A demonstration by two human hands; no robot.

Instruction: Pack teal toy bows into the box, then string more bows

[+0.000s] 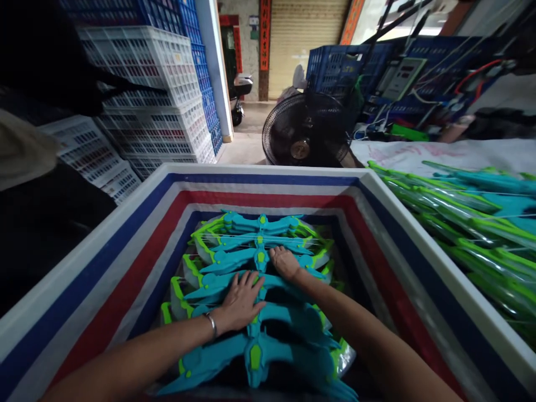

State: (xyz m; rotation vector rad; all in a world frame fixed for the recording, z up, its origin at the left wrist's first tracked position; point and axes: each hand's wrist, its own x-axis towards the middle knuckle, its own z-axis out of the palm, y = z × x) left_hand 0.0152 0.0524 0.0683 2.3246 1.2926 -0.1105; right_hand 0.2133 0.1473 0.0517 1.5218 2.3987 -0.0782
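- Hands work low inside a deep striped bin, whose inner walls carry bands of white, blue and red
- The left hand lies palm down with its fingers spread flat on the toy bows, pressing on a teal limb near the middle of the stack; a thin metal bracelet circles that wrist
- The right hand rests further back on the same stack, fingers loosely curled and bent down onto a bow; whether it grips anything I cannot tell
- The toy bows are teal with lime-green tips and centre pieces, stacked in overlapping rows from the near edge to the far wall of the bin, filling its floor
- To the right of the bin, a second heap of bows in clear wrapping lies on a table, just beside the bin's rim
- Beyond the far rim stands a black fan, with blue crates behind it
- On the left, white crates are stacked high, well apart from the hands
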